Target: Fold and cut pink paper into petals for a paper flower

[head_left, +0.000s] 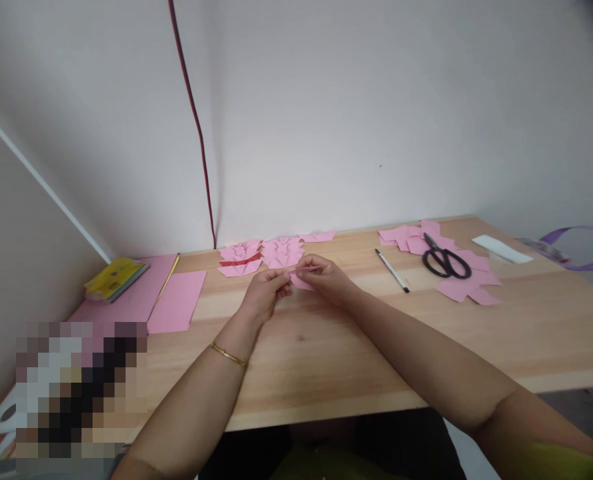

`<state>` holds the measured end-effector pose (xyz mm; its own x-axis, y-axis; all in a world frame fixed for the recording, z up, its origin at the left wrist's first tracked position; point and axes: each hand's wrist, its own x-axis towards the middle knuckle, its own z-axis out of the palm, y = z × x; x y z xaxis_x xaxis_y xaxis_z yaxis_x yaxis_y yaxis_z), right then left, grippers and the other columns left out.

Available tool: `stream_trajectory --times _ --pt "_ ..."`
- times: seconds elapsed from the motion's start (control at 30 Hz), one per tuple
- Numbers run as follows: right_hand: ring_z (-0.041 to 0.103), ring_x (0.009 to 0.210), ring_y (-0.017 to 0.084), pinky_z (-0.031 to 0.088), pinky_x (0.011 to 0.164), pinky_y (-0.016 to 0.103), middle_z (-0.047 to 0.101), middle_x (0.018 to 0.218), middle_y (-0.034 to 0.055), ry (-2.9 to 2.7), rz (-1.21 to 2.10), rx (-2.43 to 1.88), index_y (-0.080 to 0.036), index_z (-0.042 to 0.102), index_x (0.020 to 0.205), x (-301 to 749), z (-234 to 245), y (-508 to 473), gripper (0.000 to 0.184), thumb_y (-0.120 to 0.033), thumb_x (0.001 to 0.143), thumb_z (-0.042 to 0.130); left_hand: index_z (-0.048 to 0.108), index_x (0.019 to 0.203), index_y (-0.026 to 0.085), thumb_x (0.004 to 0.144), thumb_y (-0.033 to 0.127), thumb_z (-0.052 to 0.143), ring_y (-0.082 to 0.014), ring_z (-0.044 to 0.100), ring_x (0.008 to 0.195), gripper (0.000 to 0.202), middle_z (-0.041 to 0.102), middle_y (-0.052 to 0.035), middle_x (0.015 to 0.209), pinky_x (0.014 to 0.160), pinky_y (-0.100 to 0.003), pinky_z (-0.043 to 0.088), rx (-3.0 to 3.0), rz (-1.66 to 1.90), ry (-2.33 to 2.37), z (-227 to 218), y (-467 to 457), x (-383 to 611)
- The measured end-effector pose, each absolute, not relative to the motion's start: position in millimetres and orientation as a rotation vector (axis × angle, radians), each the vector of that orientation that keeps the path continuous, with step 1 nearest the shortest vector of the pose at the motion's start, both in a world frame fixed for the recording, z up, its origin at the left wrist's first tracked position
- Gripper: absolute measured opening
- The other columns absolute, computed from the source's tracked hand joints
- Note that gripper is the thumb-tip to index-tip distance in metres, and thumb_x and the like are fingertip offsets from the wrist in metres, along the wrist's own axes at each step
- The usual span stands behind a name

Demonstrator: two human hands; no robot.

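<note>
Both my hands meet over the middle of the wooden table (301,360), pinching one small piece of pink paper (302,283) between them. The fingers of my left hand (269,293) close on its left end. My right hand (329,280) grips its right part, and the fingers cover much of the paper. Just behind my hands lie rows of folded pink paper pieces (281,252), overlapping each other. A red strip (240,260) shows among the pieces on the left.
At right, black-handled scissors (446,262) lie on pink paper cutouts (469,283), near a pen (392,271) and a white strip (501,249). At left are pink sheets (176,303), a yellow packet (113,279) and a blurred-out patch. A dark red cable (201,133) hangs along the wall.
</note>
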<state>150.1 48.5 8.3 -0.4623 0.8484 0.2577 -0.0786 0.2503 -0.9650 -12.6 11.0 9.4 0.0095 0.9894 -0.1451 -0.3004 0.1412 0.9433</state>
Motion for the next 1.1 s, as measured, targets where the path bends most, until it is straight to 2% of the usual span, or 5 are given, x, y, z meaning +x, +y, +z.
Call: stream_trajectory --times 0.37,0.57,0.73,0.93,1.1 --pt "0.051 0.073 0.013 0.040 0.070 0.026 0.056 0.077 0.0002 -1.736 1.237 -0.818 -0.017 0.059 0.080 148 16 41 0.015 -0.031 0.073 0.062 0.061 0.070 0.013 0.062 0.026 0.072 -0.0077 0.049 0.053 0.019 0.055 0.0015 0.057 0.056 -0.022 0.040 0.953 1.267 1.066 5 12 -13" --pt "0.055 0.075 0.012 0.042 0.072 0.026 0.059 0.079 0.0003 -1.625 1.418 -0.716 -0.018 0.059 0.082 146 10 42 0.017 -0.031 0.073 0.064 0.060 0.070 0.012 0.059 0.023 0.071 -0.0073 0.047 0.051 0.019 0.053 0.0021 0.055 0.056 -0.023 0.041 0.859 1.251 1.066 9 10 -10" --pt "0.056 0.075 0.013 0.044 0.070 0.026 0.060 0.079 0.0014 -1.650 1.384 -0.735 -0.017 0.060 0.078 143 11 42 0.014 -0.028 0.071 0.064 0.054 0.060 0.014 0.060 0.020 0.067 -0.0074 0.046 0.048 0.015 0.048 0.0039 0.048 0.054 -0.023 0.040 0.829 1.310 1.073 14 6 -6" --pt "0.057 0.078 0.014 0.044 0.074 0.027 0.061 0.080 0.0018 -1.628 1.340 -0.803 -0.017 0.061 0.081 142 17 37 0.018 -0.032 0.072 0.065 0.058 0.068 0.013 0.056 0.025 0.074 -0.0071 0.047 0.051 0.023 0.052 0.0029 0.055 0.056 -0.023 0.043 0.810 1.246 1.069 16 5 -6" --pt "0.058 0.080 0.014 0.044 0.075 0.027 0.062 0.083 0.0019 -1.607 1.456 -0.741 -0.017 0.062 0.082 144 13 39 0.019 -0.032 0.072 0.066 0.056 0.061 0.014 0.057 0.022 0.072 -0.0079 0.048 0.050 0.019 0.052 0.0029 0.051 0.055 -0.023 0.042 0.819 1.303 1.070 14 6 -6"
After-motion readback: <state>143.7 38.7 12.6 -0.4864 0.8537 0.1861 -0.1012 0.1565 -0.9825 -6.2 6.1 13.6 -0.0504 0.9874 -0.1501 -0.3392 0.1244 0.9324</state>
